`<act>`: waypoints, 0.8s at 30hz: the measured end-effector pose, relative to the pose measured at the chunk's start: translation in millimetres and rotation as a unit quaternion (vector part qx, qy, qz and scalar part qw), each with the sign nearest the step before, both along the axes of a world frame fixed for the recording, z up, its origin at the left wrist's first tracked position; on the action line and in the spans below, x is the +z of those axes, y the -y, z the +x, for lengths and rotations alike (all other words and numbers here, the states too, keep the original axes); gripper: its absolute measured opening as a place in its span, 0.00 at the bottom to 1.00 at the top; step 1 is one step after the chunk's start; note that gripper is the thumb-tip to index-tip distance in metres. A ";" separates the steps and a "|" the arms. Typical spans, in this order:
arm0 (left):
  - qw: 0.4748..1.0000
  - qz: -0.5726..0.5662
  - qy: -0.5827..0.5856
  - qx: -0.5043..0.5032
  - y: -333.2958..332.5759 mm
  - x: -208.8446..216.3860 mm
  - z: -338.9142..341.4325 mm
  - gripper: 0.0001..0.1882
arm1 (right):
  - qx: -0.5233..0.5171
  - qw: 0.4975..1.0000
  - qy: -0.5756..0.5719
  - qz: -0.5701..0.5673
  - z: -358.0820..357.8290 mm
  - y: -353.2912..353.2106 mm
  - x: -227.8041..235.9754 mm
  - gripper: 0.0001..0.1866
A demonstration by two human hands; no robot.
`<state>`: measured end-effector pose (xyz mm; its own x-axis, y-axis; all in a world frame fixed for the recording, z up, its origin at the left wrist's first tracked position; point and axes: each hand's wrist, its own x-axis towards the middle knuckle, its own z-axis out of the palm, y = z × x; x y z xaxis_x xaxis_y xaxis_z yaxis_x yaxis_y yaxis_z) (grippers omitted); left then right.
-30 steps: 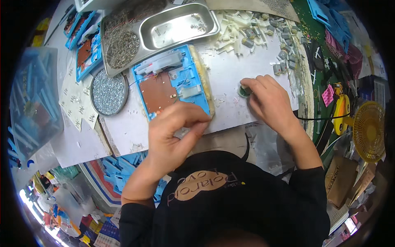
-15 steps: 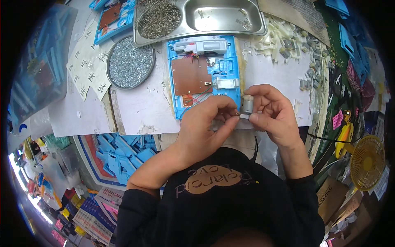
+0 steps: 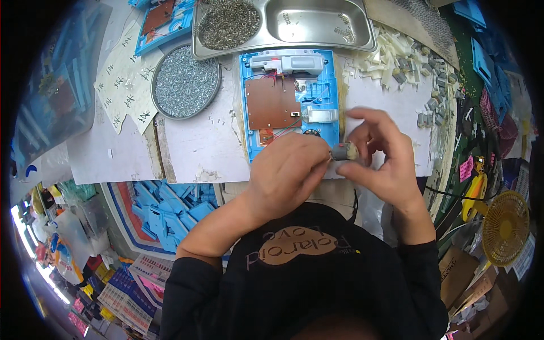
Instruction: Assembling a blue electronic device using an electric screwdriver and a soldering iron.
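Observation:
A small motor, a grey cylinder with a pale end, lies sideways just past the near right corner of an opened blue plastic housing. My left hand pinches its left end; what exactly the fingertips grip there is hidden. Around the other end my right hand is spread, thumb below and forefinger lifted and blurred. Whether its middle fingers touch the motor is hard to see. Inside the housing sit a brown circuit board, thin wires and a clear-and-white plastic block.
A round tray of silvery screws stands left of the housing. Behind it is a steel tray with small metal parts. White plastic pieces and grey motors lie at the right. Blue panels fill a bin below the table edge.
The motor has turned from upright to lying sideways. My right thumb and forefinger have moved apart. The whole view has shifted slightly.

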<state>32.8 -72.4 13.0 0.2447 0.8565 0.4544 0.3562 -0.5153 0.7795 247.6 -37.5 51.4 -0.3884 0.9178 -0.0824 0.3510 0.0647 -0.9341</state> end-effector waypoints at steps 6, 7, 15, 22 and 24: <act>0.996 -0.047 0.070 -0.018 -1.9 7.7 -6.4 0.14 | 0.102 0.968 -0.018 0.229 -1.6 -8.1 -1.8 0.22; 0.993 -0.076 0.087 -0.027 -1.4 8.3 -7.7 0.14 | 0.102 0.960 -0.038 0.257 -2.7 -7.6 -3.8 0.22; 0.997 -0.054 0.026 -0.048 -4.7 12.6 -11.0 0.15 | 0.141 0.941 -0.036 0.306 0.6 -6.4 -7.9 0.22; 0.998 -0.045 0.034 -0.034 -4.3 5.1 -12.0 0.15 | 0.120 0.943 -0.029 0.309 5.3 -3.9 -15.7 0.22; 0.995 -0.080 0.050 -0.036 -5.5 5.7 -11.2 0.15 | 0.111 0.944 -0.030 0.310 7.0 -3.9 -19.6 0.22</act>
